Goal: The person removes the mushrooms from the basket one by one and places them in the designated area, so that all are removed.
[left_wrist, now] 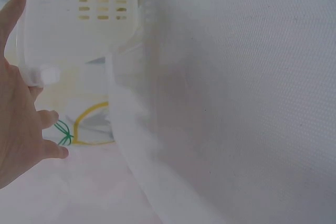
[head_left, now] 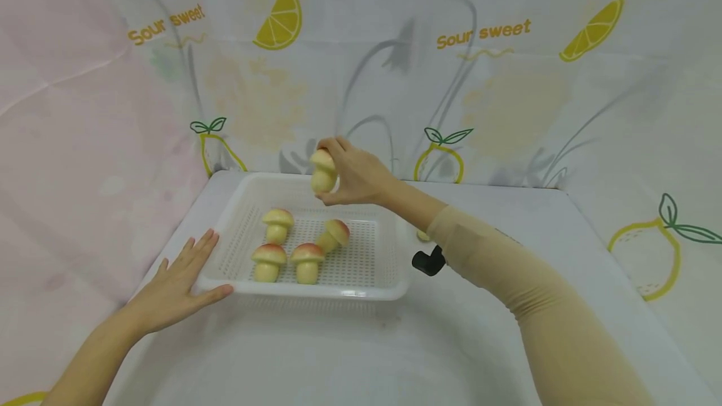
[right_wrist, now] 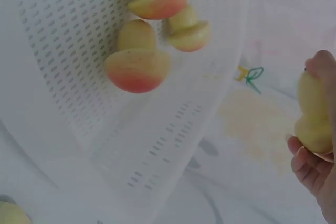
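On the left my left hand [head_left: 180, 284] lies flat, fingers straight, against the near left corner of the tray [head_left: 372, 293]; it holds nothing, only steadies the rim. The tray is white slotted plastic, and I judge it light enough to slide on the smooth table [head_left: 350, 356] if nudged, so that bracing matters.

Inside the tray stand three mushrooms [head_left: 269, 262] upright, with a fourth [head_left: 333, 235] tipped over against them. They look like toy pieces: pale stems, reddish caps, glossy skin. I take them for light, stiff and somewhat slippery, not fragile.

Further right, my right hand [head_left: 352, 174] holds one more mushroom [head_left: 323, 171] above the tray's far edge, fingers curled round it. In the right wrist view the fingertips wrap its lower bulge. The waist between cap and stem seems the surest place to pinch, since the round cap would roll out of a loose hold.

Right of the tray a small yellowish piece [head_left: 422, 235] and a black object [head_left: 429, 260] sit half hidden by my sleeve [head_left: 496, 268].
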A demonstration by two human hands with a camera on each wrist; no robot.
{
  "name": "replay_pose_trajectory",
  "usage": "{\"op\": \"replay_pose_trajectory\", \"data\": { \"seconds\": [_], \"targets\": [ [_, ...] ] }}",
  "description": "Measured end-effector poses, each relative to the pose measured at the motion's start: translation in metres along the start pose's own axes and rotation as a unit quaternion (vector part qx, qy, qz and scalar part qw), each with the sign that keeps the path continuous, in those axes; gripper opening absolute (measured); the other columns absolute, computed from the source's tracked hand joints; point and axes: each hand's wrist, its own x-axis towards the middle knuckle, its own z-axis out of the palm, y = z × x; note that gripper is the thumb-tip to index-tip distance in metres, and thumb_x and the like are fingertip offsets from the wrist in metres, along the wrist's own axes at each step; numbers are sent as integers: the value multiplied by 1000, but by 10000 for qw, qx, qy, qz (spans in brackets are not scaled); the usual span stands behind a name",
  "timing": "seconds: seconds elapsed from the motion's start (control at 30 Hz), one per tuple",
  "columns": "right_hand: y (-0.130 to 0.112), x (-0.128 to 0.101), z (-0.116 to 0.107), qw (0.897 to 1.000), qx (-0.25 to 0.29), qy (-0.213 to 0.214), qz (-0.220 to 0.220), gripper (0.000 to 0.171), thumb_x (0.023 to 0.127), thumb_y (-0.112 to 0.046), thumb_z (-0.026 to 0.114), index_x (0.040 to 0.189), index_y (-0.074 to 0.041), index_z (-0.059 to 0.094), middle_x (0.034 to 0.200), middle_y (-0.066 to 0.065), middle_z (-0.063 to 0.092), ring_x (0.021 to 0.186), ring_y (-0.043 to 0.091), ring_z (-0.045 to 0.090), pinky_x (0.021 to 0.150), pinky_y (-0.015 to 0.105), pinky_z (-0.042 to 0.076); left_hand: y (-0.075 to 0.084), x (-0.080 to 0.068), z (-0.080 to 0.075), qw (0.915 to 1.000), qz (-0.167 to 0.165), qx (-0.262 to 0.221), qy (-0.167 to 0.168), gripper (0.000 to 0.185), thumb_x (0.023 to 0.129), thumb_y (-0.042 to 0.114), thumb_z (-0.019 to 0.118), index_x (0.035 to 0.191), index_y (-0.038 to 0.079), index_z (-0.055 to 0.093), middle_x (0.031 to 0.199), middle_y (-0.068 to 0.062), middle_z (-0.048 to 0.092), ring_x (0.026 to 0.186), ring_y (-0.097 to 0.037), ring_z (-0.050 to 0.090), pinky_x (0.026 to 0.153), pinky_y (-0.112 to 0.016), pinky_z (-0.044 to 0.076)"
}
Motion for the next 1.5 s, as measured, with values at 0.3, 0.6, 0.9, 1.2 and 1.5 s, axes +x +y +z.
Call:
{"op": "replay_pose_trajectory", "data": {
  "seconds": [0.3, 0.6, 0.9, 1.2, 1.5],
  "targets": [
    [7, -5, -9, 9986, 24, 344, -405, 74, 70, -43, 76, 126, -7, 42, 113, 8, 49, 83, 16, 54, 65, 30, 51, -1, 0, 0, 10000, 12, -26, 5, 95, 90, 48, 62, 156, 13, 3, 162, -7, 0, 144, -41, -4, 98, -76, -6],
    [15, -10, -18, 9904, -41, 930, -1021, 74, 69, -42, 77, 122, -4, 43, 109, 9, 50, 85, 16, 53, 65, 26, 51, -1, 0, 1, 10000, 2, 38, 32, 95, 90, 49, 62, 156, 13, 4, 162, -6, 1, 144, -41, -3, 97, -78, -3],
    [22, -18, -27, 9866, -209, 1133, -1157, 76, 69, -44, 77, 125, -5, 43, 113, 9, 50, 87, 17, 55, 63, 28, 53, 1, 0, 1, 10000, 16, 32, -38, 94, 91, 47, 62, 156, 11, 3, 162, -9, 0, 144, -43, -4, 97, -78, -5],
    [27, -27, -37, 9869, -362, 1190, -1023, 77, 68, -45, 79, 124, -4, 44, 115, 9, 50, 87, 19, 56, 63, 31, 54, 0, 0, 1, 10000, -2, 58, -67, 94, 91, 47, 61, 156, 12, 2, 161, -11, 0, 144, -42, -5, 97, -78, -4],
    [36, -35, -40, 9845, -268, 1324, -1115, 79, 66, -42, 81, 123, -4, 43, 119, 10, 49, 90, 19, 56, 68, 31, 53, 1, 1, 1, 10000, 29, 83, -36, 94, 91, 46, 61, 156, 12, 2, 161, -12, 1, 144, -42, -5, 97, -78, -4]
  ]
}}
